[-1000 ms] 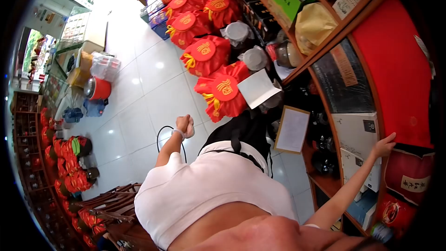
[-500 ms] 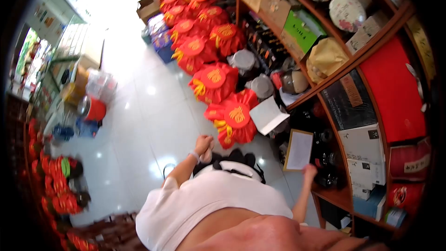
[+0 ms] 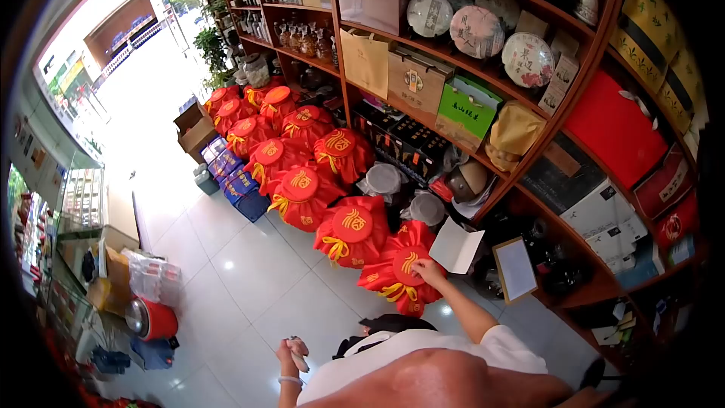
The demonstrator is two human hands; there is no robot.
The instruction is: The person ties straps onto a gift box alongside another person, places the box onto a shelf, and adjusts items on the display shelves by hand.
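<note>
My right hand (image 3: 428,270) reaches forward with its fingers stretched to the round top of the nearest red cloth-wrapped jar (image 3: 404,261). This jar has a gold character on its lid and a yellow ribbon tied at its front. Low in the head view, my left hand (image 3: 285,349) is closed around a crumpled pale cloth (image 3: 300,360), whose exact kind is hard to make out. It hangs over the tiled floor, apart from the jars. A white folded card (image 3: 456,246) stands close to the right of my right hand.
More red-wrapped jars (image 3: 300,183) stand in rows toward the doorway, with blue boxes (image 3: 245,189) beside them. Grey-covered jars (image 3: 427,208) and a framed sheet (image 3: 516,269) are by the wooden shelves (image 3: 483,157). A red drum (image 3: 160,319) sits at left on the floor.
The view has turned and lifted toward the doorway and shelves. My right hand has moved from near the framed sheet onto the nearest red jar; my left hand has moved away from the jar, lower left.
</note>
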